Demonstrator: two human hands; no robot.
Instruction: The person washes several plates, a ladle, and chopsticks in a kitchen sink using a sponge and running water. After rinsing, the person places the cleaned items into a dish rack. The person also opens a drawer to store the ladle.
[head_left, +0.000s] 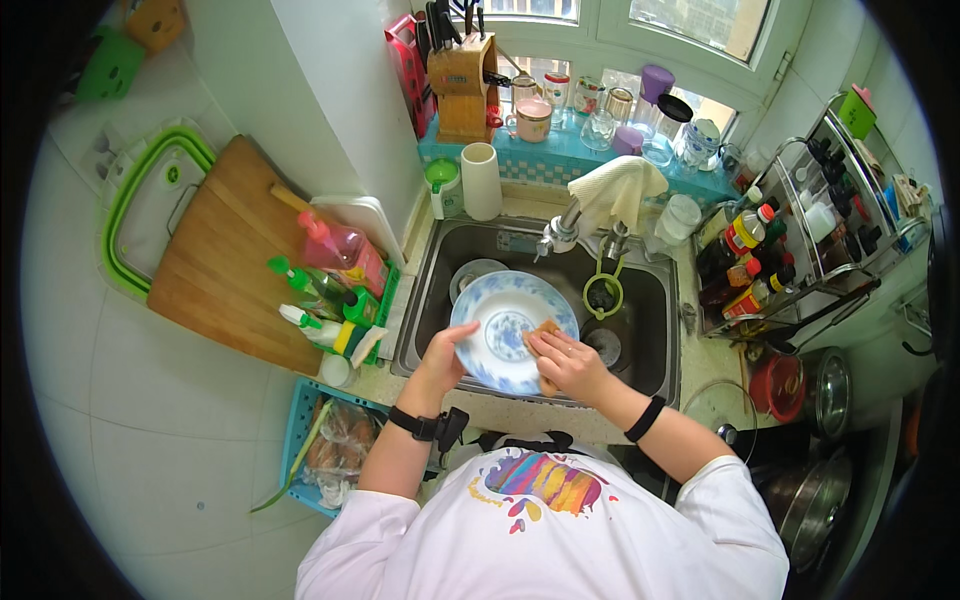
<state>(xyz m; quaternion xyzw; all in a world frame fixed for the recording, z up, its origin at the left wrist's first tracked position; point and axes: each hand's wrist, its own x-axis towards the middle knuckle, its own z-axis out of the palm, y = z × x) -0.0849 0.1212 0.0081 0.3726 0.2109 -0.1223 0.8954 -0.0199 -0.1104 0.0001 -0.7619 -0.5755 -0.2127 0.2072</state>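
Observation:
A blue-and-white patterned plate (487, 300) is held over the front part of the stainless steel sink (645, 300). My left hand (442, 360) grips it by its left rim, thumb on top and fingers hidden underneath. With my right hand (568, 364) I press an orange-brown cloth (546, 330) on the right side of the plate. Behind the plate, a clear bowl (469, 271), partly covered, rests in the sink. The faucet (559, 232), with a pale cloth (619, 184) draped over it, stands at the back.
A green strainer (604, 296) hangs right of the faucet. Left of the sink stand a green basket (390, 283) of soap bottles and a wooden cutting board (225, 255). Sauce bottles (742, 232) fill a rack on the right. Glasses and a knife block (461, 90) line the windowsill.

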